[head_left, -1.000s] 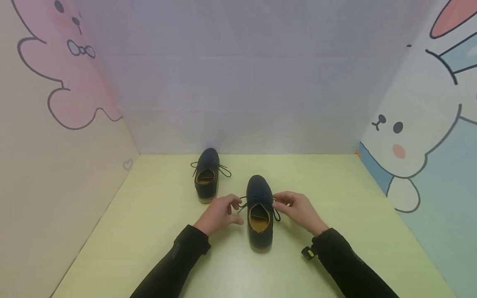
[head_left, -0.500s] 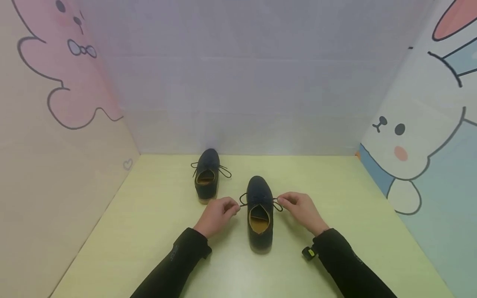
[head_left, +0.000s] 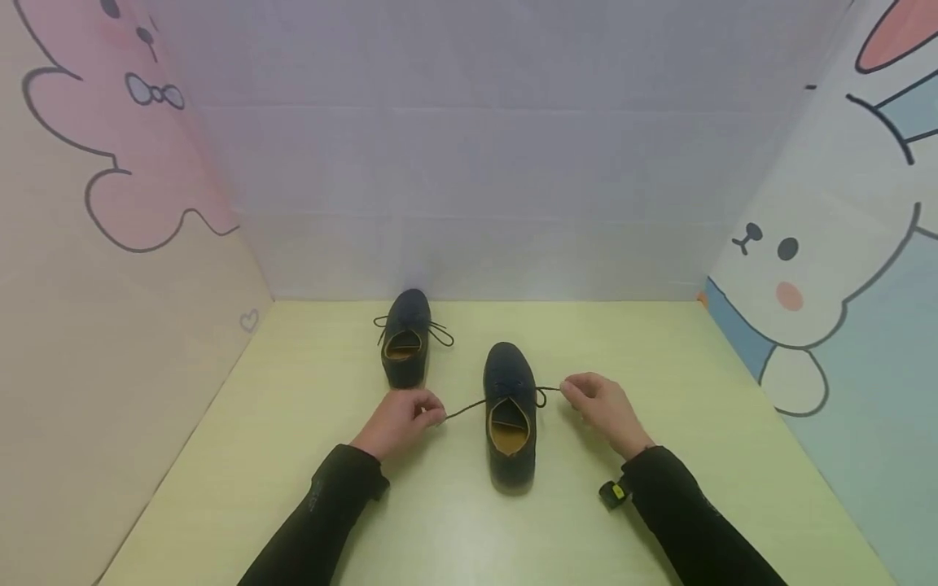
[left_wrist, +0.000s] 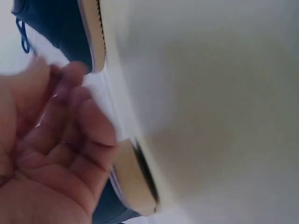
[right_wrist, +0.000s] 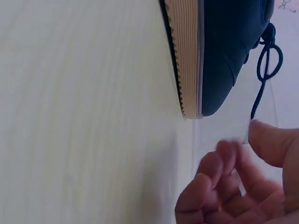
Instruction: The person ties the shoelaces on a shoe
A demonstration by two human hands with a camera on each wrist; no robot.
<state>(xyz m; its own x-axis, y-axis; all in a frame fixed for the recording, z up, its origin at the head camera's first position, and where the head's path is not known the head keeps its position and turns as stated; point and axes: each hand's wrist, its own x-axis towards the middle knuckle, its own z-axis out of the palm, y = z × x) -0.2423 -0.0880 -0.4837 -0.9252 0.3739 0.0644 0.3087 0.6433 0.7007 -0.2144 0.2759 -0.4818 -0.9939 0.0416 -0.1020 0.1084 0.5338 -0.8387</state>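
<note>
A dark navy lace-up shoe [head_left: 510, 464] stands on the table, toe pointing away from me. To its left, my left hand [head_left: 399, 423] pinches one end of a shoelace [head_left: 465, 408], which runs taut from the shoe's throat. On the other side my right hand [head_left: 602, 407] pinches the opposite lace end [right_wrist: 257, 103]; a small loop still hangs near the shoe in the right wrist view. The second navy shoe [head_left: 405, 376], its lace tied in a bow, is just beyond my left hand, which comes close to its heel.
The pale yellow table [head_left: 659, 350] is bounded by a grey-white back wall [head_left: 469, 163] and cartoon-printed side walls [head_left: 865, 309]. A small black device with a yellow mark [head_left: 613, 493] hangs at my right cuff.
My left hand took hold of a lace end and drew it left; the left loop has come out straight. My right hand moved slightly right with its lace end, and the right loop shrank.
</note>
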